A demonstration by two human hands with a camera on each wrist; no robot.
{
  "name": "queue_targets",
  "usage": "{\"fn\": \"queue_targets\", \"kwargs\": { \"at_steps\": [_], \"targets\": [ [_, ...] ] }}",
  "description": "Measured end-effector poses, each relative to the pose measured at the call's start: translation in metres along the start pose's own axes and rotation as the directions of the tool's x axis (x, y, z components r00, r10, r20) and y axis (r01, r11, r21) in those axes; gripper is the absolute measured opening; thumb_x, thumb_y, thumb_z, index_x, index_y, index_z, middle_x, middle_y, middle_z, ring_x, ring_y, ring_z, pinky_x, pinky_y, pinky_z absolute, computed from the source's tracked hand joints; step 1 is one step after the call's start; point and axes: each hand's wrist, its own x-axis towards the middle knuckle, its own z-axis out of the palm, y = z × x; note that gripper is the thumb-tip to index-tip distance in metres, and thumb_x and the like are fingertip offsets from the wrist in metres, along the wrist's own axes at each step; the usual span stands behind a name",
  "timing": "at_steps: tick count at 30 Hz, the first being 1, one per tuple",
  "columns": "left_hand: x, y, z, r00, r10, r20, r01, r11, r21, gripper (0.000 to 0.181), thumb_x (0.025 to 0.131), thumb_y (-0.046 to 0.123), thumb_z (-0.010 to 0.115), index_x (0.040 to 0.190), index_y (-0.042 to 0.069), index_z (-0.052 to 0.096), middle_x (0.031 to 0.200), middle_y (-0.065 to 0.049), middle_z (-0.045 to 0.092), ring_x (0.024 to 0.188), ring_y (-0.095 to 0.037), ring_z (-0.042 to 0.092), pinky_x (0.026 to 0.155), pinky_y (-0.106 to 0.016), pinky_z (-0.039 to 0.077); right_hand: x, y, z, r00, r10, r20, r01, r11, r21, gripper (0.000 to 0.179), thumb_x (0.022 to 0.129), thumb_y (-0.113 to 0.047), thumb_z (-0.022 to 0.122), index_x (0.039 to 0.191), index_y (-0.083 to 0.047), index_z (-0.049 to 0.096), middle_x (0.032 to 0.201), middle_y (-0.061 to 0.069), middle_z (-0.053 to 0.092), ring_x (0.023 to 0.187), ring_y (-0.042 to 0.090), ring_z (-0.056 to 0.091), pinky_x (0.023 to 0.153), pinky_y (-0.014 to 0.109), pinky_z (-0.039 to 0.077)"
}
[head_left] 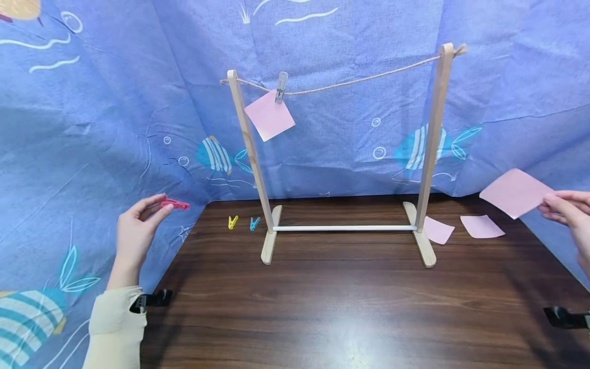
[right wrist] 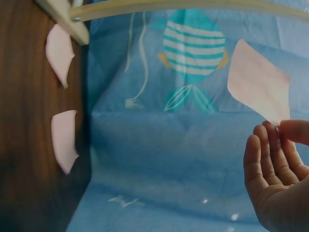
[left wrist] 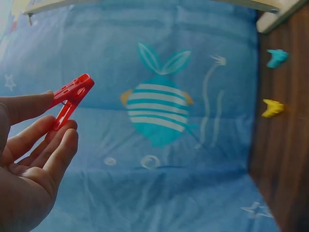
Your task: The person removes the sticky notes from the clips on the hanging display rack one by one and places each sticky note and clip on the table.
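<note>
My left hand (head_left: 138, 225) is raised at the left, pinching a red clothespin (head_left: 176, 204) between thumb and fingers. In the left wrist view the red clothespin (left wrist: 72, 96) points away from the fingertips. Off to the right, my right hand (head_left: 571, 210) pinches one corner of a pink paper square (head_left: 516, 192) and holds it up in the air. A twine line (head_left: 359, 81) runs between the posts of a wooden stand (head_left: 433, 138). From its left part hangs another pink square (head_left: 270, 116), clipped by a grey clothespin (head_left: 281, 87).
A yellow clothespin (head_left: 232, 222) and a blue clothespin (head_left: 254, 223) lie on the dark wooden table (head_left: 295, 302), left of the stand. Two pink squares lie by its right foot, one (head_left: 438, 230) partly behind it, the other (head_left: 482, 226) farther right. A blue fish-patterned cloth (head_left: 341, 154) hangs behind.
</note>
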Motion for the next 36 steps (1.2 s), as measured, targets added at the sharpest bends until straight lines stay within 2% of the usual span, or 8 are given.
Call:
{"fn": "queue_targets", "kwargs": {
  "at_steps": [4,6,10,19,23,27,32,36],
  "targets": [
    [-0.016,-0.021,-0.005,0.999,-0.036,0.024,0.035,0.999,0.023,0.043,0.089,0.008,0.078,0.129,-0.002,0.066,0.100,0.017,0.071,0.093,0.005,0.067,0.077,-0.007,0.051,0.017,0.054,-0.093,0.996,0.057,0.065,-0.052,0.995,-0.081,0.022,0.095,0.016,0.056,0.103,0.000,0.069,0.081,0.005,0.077,0.067,0.010,0.074,0.059,0.018,0.057],
    [-0.023,-0.031,-0.007,0.998,-0.049,0.028,0.048,0.997,0.064,0.045,0.090,0.011,0.078,0.130,-0.002,0.065,0.101,0.019,0.069,0.092,0.007,0.067,0.077,-0.007,0.050,0.019,0.077,-0.126,0.996,0.060,0.061,-0.055,0.994,-0.092,0.024,0.095,0.018,0.054,0.105,0.002,0.069,0.082,0.006,0.077,0.067,0.011,0.074,0.057,0.020,0.057],
    [-0.035,-0.045,-0.008,0.997,-0.080,0.020,0.076,0.988,0.131,0.048,0.090,0.014,0.078,0.132,-0.004,0.063,0.100,0.022,0.068,0.091,0.009,0.065,0.076,-0.006,0.049,0.008,0.092,-0.150,0.994,0.101,0.041,-0.100,0.994,-0.043,0.026,0.095,0.021,0.050,0.104,0.005,0.069,0.082,0.009,0.077,0.066,0.014,0.074,0.055,0.022,0.057],
    [-0.045,-0.066,-0.002,0.993,-0.104,0.046,0.094,0.979,0.183,0.047,0.090,0.015,0.078,0.130,-0.005,0.063,0.099,0.019,0.069,0.090,0.010,0.064,0.075,-0.007,0.050,-0.019,0.082,-0.136,0.984,0.168,0.053,-0.165,0.985,-0.058,0.029,0.096,0.018,0.050,0.098,0.000,0.073,0.079,0.007,0.076,0.064,0.013,0.074,0.052,0.023,0.056],
    [-0.040,-0.073,0.010,0.990,-0.095,0.103,0.073,0.976,0.204,0.045,0.091,0.013,0.077,0.130,-0.005,0.063,0.109,0.001,0.072,0.089,0.010,0.062,0.075,-0.008,0.050,-0.027,0.083,-0.129,0.987,0.151,0.052,-0.149,0.988,-0.042,0.030,0.095,0.020,0.050,0.100,0.001,0.072,0.081,0.008,0.077,0.066,0.014,0.074,0.054,0.023,0.057],
    [-0.036,-0.079,0.026,0.981,-0.100,0.163,0.050,0.956,0.290,0.042,0.092,0.017,0.076,0.127,-0.003,0.065,0.114,-0.021,0.070,0.087,0.010,0.060,0.074,-0.008,0.047,-0.041,0.066,-0.091,0.987,0.153,0.050,-0.151,0.987,-0.052,0.030,0.093,0.022,0.052,0.100,0.002,0.074,0.081,0.008,0.077,0.065,0.015,0.074,0.056,0.022,0.058],
    [-0.027,-0.086,0.049,0.966,-0.107,0.237,0.002,0.914,0.406,0.041,0.092,0.021,0.076,0.125,-0.002,0.066,0.108,-0.020,0.071,0.092,-0.008,0.065,0.075,-0.014,0.047,-0.062,0.032,-0.030,0.979,0.197,0.056,-0.190,0.976,-0.109,0.031,0.094,0.019,0.054,0.094,-0.003,0.076,0.079,0.003,0.076,0.062,0.010,0.073,0.057,0.017,0.057],
    [-0.019,-0.095,0.068,0.951,-0.108,0.289,-0.025,0.907,0.421,0.043,0.090,0.018,0.077,0.125,-0.005,0.065,0.106,-0.020,0.072,0.096,-0.027,0.069,0.078,-0.024,0.052,-0.068,0.018,-0.007,0.965,0.254,0.069,-0.237,0.953,-0.189,0.036,0.095,0.017,0.053,0.091,-0.011,0.076,0.078,-0.003,0.076,0.063,0.006,0.072,0.058,0.014,0.056]
  ]
}}
